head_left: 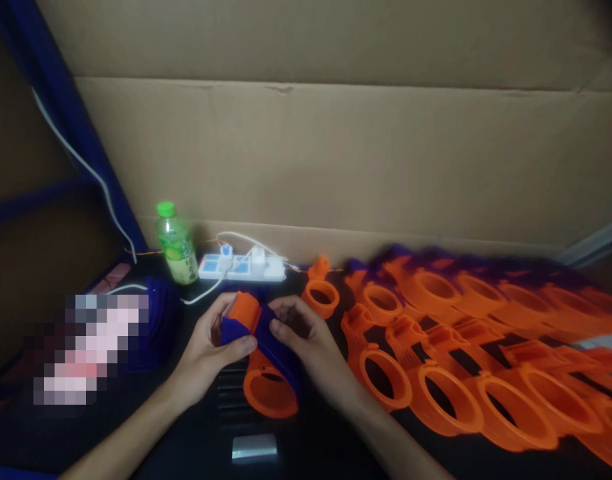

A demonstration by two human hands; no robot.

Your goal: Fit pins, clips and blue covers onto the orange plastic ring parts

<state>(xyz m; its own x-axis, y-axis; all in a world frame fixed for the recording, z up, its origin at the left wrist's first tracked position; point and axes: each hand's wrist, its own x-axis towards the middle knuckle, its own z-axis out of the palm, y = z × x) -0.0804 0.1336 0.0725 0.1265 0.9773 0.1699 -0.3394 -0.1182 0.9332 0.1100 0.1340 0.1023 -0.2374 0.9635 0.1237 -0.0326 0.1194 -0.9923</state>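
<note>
Orange-and-blue part (273, 350) is just my side of the strip (243, 268), left hand (206, 347) pinching its block end (243, 312), right hand (309, 333) pinching the blue side. Long axis slants, ring (271, 403) pointing away from the strip.

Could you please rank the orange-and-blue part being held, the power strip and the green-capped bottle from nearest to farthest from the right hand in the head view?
1. Orange-and-blue part: touching the right hand, at its left.
2. Power strip: beyond the right hand, to its left.
3. Green-capped bottle: farther left, past the strip's end.
</note>
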